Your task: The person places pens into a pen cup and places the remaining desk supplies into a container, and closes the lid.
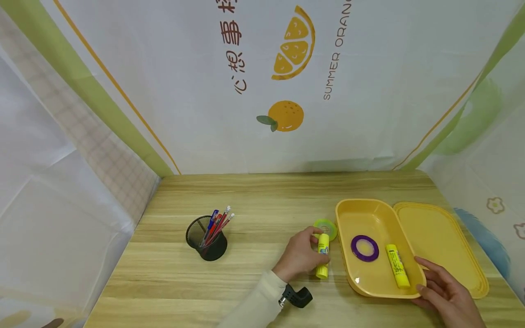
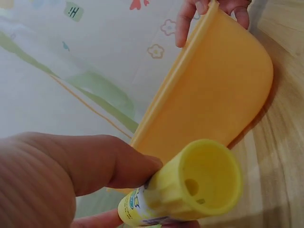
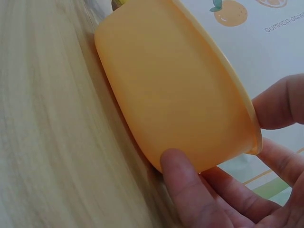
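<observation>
In the head view, my left hand (image 1: pixel 301 255) pinches a yellow glue stick (image 1: pixel 323 257) between thumb and fingers, just left of a yellow plastic box (image 1: pixel 346 269). The glue stick's round hollow end (image 2: pixel 211 178) faces the camera in the left wrist view. My right hand (image 1: pixel 447 294) grips the box's near right corner, with thumb and fingers spread around it. The right wrist view shows fingers (image 3: pixel 183 185) against the box's outer wall (image 3: pixel 171 90). Inside the box lie a purple tape roll (image 1: pixel 356 253) and a second glue stick (image 1: pixel 397 266).
A green tape roll (image 1: pixel 326 224) lies on the wooden table (image 1: pixel 164 282) beyond my left hand. To the right of the box rests its yellow lid (image 1: pixel 439 241). A black mesh pen cup (image 1: pixel 213 250) with several pens and pencils stands at left. Printed cloth (image 1: pixel 197 136) hangs behind.
</observation>
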Available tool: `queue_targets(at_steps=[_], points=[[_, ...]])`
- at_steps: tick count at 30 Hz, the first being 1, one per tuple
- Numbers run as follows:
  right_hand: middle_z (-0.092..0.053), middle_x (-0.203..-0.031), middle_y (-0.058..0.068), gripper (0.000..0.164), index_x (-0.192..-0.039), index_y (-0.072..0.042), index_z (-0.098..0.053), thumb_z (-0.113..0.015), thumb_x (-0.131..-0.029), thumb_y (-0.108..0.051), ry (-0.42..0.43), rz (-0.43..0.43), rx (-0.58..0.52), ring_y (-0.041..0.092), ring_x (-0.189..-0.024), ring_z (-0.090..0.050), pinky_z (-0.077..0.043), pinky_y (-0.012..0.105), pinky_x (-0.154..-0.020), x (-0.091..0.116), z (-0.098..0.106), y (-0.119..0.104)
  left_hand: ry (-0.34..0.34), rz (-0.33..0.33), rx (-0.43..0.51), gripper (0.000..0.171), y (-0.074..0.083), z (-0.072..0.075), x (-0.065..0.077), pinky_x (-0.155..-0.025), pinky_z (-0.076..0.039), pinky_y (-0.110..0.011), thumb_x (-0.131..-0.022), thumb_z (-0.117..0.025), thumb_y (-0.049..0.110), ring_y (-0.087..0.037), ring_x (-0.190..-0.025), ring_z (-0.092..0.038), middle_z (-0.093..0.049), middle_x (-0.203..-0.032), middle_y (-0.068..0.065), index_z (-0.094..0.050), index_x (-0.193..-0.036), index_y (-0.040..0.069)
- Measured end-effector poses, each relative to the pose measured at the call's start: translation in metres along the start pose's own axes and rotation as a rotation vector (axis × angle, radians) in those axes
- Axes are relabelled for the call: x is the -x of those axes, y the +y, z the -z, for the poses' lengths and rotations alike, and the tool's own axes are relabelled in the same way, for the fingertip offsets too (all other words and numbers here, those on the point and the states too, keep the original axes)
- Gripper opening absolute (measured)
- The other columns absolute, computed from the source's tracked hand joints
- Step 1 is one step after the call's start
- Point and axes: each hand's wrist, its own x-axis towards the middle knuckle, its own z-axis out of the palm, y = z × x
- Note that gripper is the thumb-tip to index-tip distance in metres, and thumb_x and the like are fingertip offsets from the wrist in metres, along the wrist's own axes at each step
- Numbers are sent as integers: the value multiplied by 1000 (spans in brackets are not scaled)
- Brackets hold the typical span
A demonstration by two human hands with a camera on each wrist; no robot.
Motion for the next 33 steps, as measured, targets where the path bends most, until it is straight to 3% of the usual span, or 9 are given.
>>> queue_targets(at_steps=[10, 21, 26, 33], points=[[-69, -104, -13, 62, -158, -21, -48, -67, -102, -1, -2, -25, -20, 7, -90, -73, -66, 37, -69, 0, 0, 0, 12, -22, -21, 63, 9, 3, -1, -63, -53, -21, -81, -85, 15, -9, -82, -58, -64, -112, -3, -63, -140, 13], [-68, -105, -18, 64, -159, -22, -45, -68, -102, -3, 1, -91, -10, 6, -91, -72, -66, 35, -73, -1, 0, -4, 7, -54, 32, 62, 23, 5, -5, -65, -55, -21, -84, -83, 14, -7, -82, -61, -63, -113, -3, -61, -142, 12], [-68, -105, -16, 64, -159, -20, -45, -68, -102, -2, 7, -72, 5, 7, -90, -71, -66, 36, -72, -1, -1, -5, 15, -37, 92, 65, 31, 2, -9, -67, -56, -24, -85, -84, 16, -9, -86, -63, -62, -116, -2, -60, -145, 14], [-68, -105, -15, 62, -158, -19, -46, -68, -102, -3, 9, -38, 20, 7, -90, -71, -66, 35, -71, 0, -1, -3, 36, -92, 143, 65, 42, -5, -15, -66, -56, -20, -86, -85, 19, -3, -84, -62, -59, -113, 2, -59, -146, 13]])
